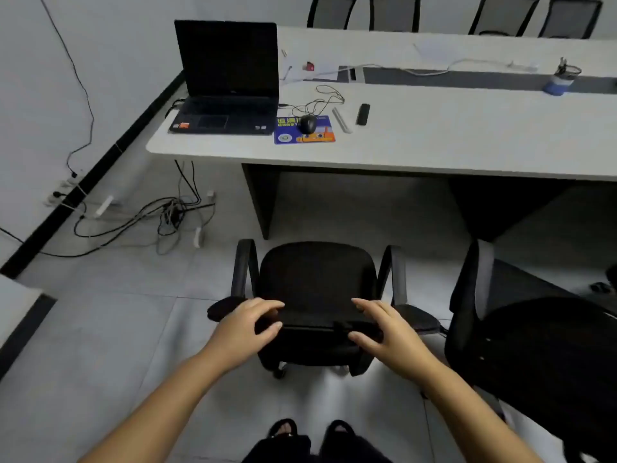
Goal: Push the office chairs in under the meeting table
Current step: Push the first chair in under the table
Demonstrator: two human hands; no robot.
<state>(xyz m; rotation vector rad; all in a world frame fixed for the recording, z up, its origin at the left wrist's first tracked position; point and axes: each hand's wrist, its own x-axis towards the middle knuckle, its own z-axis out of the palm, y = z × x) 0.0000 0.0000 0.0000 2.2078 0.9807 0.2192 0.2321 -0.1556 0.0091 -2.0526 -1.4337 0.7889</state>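
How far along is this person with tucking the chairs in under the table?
Four chairs across the table already stand close against its far edge. In hand: the left hand and right hand are open at the top of the backrest of the middle chair, which stands clear of the table. Left: pushing it in, then the chair on the right, also out.

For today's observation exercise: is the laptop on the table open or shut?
Open. The laptop has its dark screen raised upright, keyboard exposed, on the table.
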